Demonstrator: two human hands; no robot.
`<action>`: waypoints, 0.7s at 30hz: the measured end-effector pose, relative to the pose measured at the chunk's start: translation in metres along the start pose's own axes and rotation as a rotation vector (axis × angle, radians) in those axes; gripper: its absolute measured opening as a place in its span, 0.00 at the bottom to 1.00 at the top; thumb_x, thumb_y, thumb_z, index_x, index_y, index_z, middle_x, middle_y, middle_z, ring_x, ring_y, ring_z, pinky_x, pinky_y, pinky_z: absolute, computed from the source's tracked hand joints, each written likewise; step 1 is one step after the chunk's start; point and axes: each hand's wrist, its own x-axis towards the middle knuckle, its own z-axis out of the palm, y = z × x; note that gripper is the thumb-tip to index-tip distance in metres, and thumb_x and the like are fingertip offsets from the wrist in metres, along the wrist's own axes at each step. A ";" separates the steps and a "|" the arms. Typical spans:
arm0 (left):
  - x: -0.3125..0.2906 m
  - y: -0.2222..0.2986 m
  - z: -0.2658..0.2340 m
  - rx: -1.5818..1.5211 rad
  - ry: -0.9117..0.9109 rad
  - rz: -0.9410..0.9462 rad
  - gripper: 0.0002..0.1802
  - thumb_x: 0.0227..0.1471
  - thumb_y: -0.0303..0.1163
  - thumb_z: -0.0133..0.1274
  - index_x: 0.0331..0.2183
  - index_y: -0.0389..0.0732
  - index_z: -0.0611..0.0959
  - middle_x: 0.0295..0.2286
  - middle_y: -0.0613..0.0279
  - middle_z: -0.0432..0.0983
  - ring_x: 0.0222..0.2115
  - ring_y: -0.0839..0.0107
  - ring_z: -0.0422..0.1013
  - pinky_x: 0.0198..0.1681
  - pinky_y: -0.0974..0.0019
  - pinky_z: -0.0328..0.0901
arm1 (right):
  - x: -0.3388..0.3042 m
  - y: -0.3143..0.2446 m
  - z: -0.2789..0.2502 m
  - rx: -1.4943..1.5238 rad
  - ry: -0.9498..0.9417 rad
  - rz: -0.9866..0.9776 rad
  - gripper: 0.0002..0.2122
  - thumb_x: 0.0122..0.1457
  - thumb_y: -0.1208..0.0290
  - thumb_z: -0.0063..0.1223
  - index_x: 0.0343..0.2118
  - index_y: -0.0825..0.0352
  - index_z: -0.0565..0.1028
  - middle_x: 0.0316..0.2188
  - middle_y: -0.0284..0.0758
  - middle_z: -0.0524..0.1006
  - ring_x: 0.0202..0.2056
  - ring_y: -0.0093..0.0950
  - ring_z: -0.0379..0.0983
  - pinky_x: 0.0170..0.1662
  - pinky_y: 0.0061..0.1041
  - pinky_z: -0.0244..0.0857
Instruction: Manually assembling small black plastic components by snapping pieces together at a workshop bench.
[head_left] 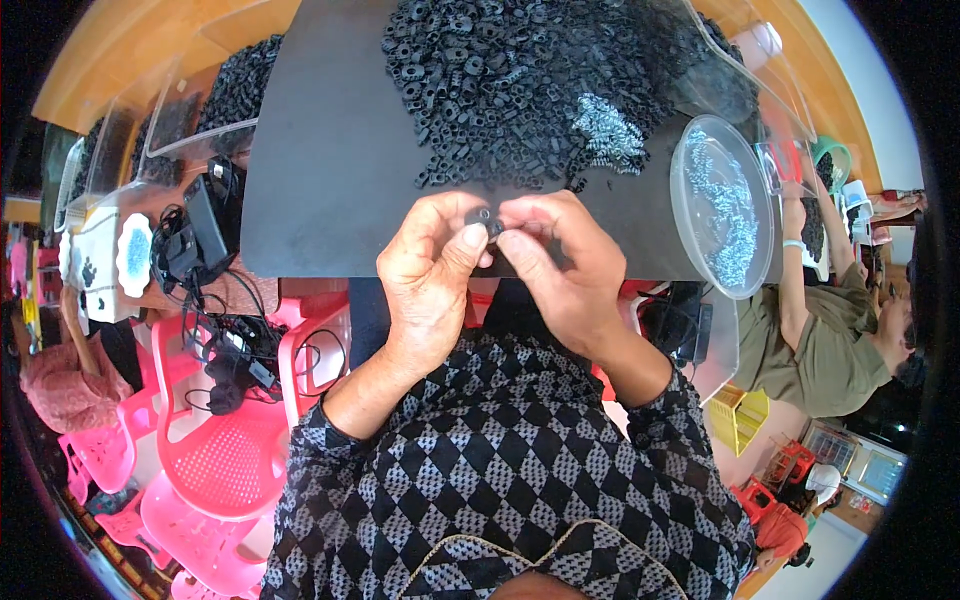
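Observation:
In front of my body, just over the near edge of the dark mat (310,130), my two hands meet. My left hand (430,265) is closed, pinching a small black plastic part (485,216) with a round hole between thumb and fingers. From the other side my right hand (570,255) is closed too, its thumb and forefinger gripping the right end of the part; whether a second piece sits there is hidden by the fingers. Beyond the hands spreads a heap of similar black parts (500,90). Small silvery springs (610,135) lie on its right side.
A clear round dish (683,200) of springs stands at the mat's right edge. Clear bins (205,140) of black parts and black power adapters (212,215) are at left. Pink chairs (225,470) stand below. On the right sits another person in an olive top (830,350).

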 end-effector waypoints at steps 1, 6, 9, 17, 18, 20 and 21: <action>0.000 0.001 0.000 0.051 -0.004 0.009 0.10 0.53 0.24 0.53 0.39 0.32 0.75 0.29 0.65 0.72 0.26 0.79 0.68 0.32 0.77 0.66 | 0.001 0.000 -0.003 0.001 0.000 -0.001 0.08 0.47 0.82 0.58 0.32 0.69 0.74 0.27 0.37 0.74 0.27 0.30 0.70 0.28 0.25 0.65; -0.005 -0.001 -0.001 0.113 -0.005 0.029 0.10 0.53 0.24 0.53 0.39 0.32 0.76 0.29 0.65 0.73 0.26 0.79 0.68 0.32 0.77 0.66 | 0.008 0.000 -0.018 -0.032 -0.247 0.132 0.05 0.53 0.81 0.55 0.34 0.71 0.76 0.30 0.31 0.75 0.31 0.17 0.70 0.35 0.16 0.64; -0.005 -0.002 -0.004 0.033 -0.037 -0.021 0.10 0.53 0.24 0.53 0.39 0.32 0.76 0.30 0.64 0.74 0.27 0.80 0.69 0.33 0.77 0.67 | 0.008 -0.007 -0.022 0.038 -0.265 0.306 0.05 0.53 0.81 0.55 0.34 0.71 0.76 0.30 0.30 0.76 0.29 0.16 0.70 0.35 0.15 0.64; -0.006 0.002 -0.007 -0.013 -0.115 -0.096 0.11 0.54 0.26 0.53 0.40 0.32 0.76 0.31 0.62 0.76 0.29 0.80 0.71 0.34 0.76 0.68 | 0.015 -0.009 -0.031 0.276 -0.170 0.326 0.03 0.54 0.78 0.53 0.31 0.71 0.75 0.25 0.29 0.77 0.27 0.13 0.70 0.29 0.14 0.65; -0.005 0.002 -0.006 -0.012 -0.117 -0.086 0.11 0.54 0.26 0.53 0.40 0.32 0.76 0.31 0.62 0.76 0.28 0.80 0.70 0.33 0.77 0.68 | 0.016 -0.010 -0.031 0.276 -0.169 0.327 0.03 0.54 0.78 0.53 0.31 0.71 0.75 0.25 0.29 0.77 0.27 0.13 0.70 0.29 0.14 0.65; -0.005 0.002 -0.005 -0.010 -0.120 -0.078 0.12 0.54 0.25 0.53 0.40 0.32 0.77 0.32 0.62 0.76 0.28 0.80 0.70 0.33 0.77 0.68 | 0.016 -0.011 -0.027 0.355 -0.196 0.371 0.02 0.55 0.79 0.53 0.30 0.71 0.75 0.25 0.29 0.77 0.25 0.13 0.71 0.27 0.14 0.66; -0.006 0.004 -0.005 0.038 -0.118 -0.073 0.11 0.54 0.25 0.53 0.40 0.32 0.77 0.31 0.63 0.76 0.28 0.81 0.70 0.33 0.78 0.67 | 0.016 -0.011 -0.027 0.357 -0.199 0.372 0.02 0.55 0.79 0.53 0.30 0.71 0.75 0.25 0.29 0.77 0.25 0.13 0.71 0.27 0.14 0.66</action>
